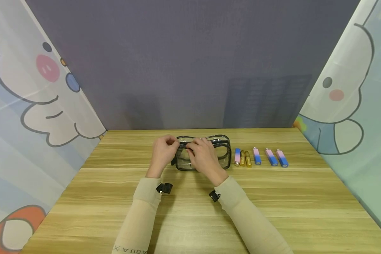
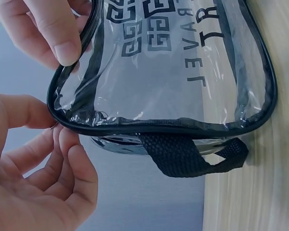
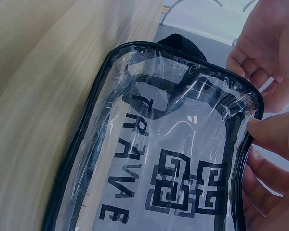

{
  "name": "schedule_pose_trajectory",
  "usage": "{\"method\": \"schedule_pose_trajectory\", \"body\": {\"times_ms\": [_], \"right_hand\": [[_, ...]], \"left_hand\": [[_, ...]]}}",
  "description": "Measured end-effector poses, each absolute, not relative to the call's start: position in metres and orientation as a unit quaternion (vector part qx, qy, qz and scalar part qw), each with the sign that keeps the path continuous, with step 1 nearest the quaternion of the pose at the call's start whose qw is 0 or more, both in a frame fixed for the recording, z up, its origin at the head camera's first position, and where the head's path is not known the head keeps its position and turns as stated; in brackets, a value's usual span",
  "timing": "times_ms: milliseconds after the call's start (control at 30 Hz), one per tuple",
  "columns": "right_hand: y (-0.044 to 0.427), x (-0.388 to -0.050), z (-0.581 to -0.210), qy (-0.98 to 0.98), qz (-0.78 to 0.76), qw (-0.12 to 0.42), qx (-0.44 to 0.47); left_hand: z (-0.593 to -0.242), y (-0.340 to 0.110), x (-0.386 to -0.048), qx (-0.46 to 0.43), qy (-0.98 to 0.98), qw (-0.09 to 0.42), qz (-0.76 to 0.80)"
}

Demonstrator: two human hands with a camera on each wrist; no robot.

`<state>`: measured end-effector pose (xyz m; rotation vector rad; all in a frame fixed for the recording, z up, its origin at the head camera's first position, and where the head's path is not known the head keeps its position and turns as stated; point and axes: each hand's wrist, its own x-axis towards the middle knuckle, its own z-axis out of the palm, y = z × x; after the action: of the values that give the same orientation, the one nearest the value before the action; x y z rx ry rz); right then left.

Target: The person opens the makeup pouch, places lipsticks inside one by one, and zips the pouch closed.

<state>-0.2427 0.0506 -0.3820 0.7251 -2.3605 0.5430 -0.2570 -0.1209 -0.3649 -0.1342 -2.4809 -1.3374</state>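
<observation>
A clear plastic toiletry bag (image 1: 183, 162) with black piping stands on the table under both hands. Black lettering (image 2: 195, 45) and a square pattern (image 3: 173, 185) are printed on its front. My left hand (image 1: 165, 150) pinches something small at the bag's upper corner; the fingertips hide what it is. Close beside it, my right hand (image 1: 204, 155) holds the bag's top edge, its thumb (image 3: 269, 130) on the front and its fingers behind. A black woven strap (image 2: 176, 156) loops from the bag's side near my left hand.
Right of the bag, several pink-and-blue sticks (image 1: 256, 156) with metallic ends lie in a row. Two gold tubes (image 1: 242, 158) lie among them. A grey panel (image 1: 184, 70) rises behind the wooden table (image 1: 190, 225), with cartoon-printed curtains (image 1: 346, 88) at both sides.
</observation>
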Motion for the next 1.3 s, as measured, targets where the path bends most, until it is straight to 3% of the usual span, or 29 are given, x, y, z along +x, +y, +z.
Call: {"method": "schedule_pose_trajectory", "body": {"times_ms": [367,900,1300], "right_hand": [[0.053,-0.24,-0.376,-0.896,0.201,0.283,0.278],[0.079,-0.239,-0.352,-0.941,0.184,0.162,0.234],[0.092,-0.244,-0.351,-0.947,0.184,0.135,0.227]], "left_hand": [[-0.365,-0.121,-0.256,-0.052,-0.864,0.165,-0.474],[-0.363,-0.13,-0.257,-0.034,-0.865,0.159,-0.474],[-0.363,-0.132,-0.259,-0.033,-0.867,0.159,-0.472]]}}
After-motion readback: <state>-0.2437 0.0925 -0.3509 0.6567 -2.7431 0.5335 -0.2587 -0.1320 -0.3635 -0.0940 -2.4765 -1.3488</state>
